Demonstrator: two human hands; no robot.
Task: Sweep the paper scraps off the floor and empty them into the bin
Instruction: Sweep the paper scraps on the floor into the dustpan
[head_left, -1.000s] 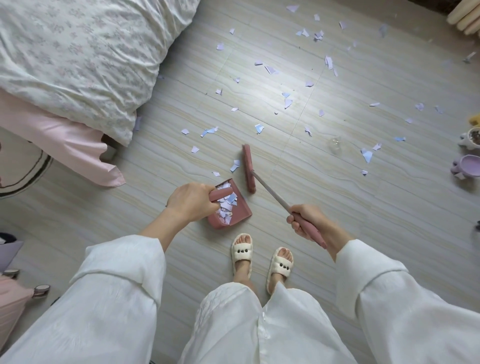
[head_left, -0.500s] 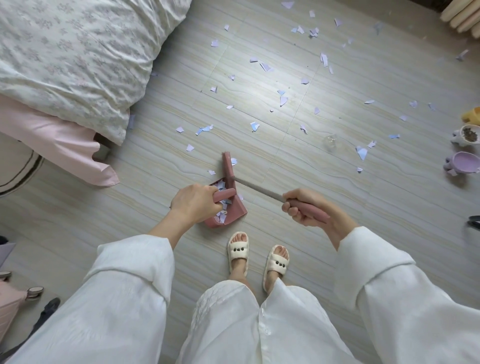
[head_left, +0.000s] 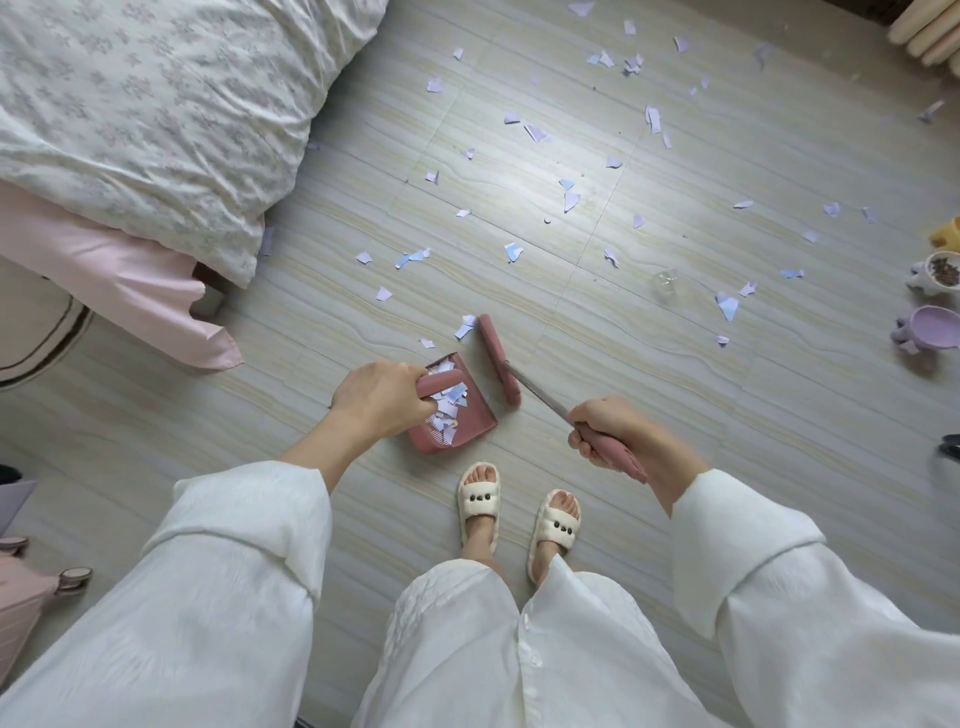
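Note:
My left hand (head_left: 379, 397) grips the handle of a dusty-pink dustpan (head_left: 480, 418) that rests on the floor and holds a heap of paper scraps (head_left: 447, 405). My right hand (head_left: 608, 428) holds the pink grip of a broom whose head (head_left: 498, 358) lies on the floor just right of the pan's mouth. Two loose scraps (head_left: 465, 328) lie against the broom head's far end. Several more white and lilac scraps (head_left: 569, 200) are strewn over the tiles farther out. No bin is in view.
A bed with a floral quilt (head_left: 130, 114) and pink sheet (head_left: 114, 275) fills the upper left. Small lilac and white pots (head_left: 930, 327) stand at the right edge. My slippered feet (head_left: 514, 512) are just behind the dustpan. A pink object (head_left: 26, 597) sits at the lower left.
The broom head swept left to the dustpan's mouth half a second ago and has now swung back out to the right of it. The dustpan stayed put.

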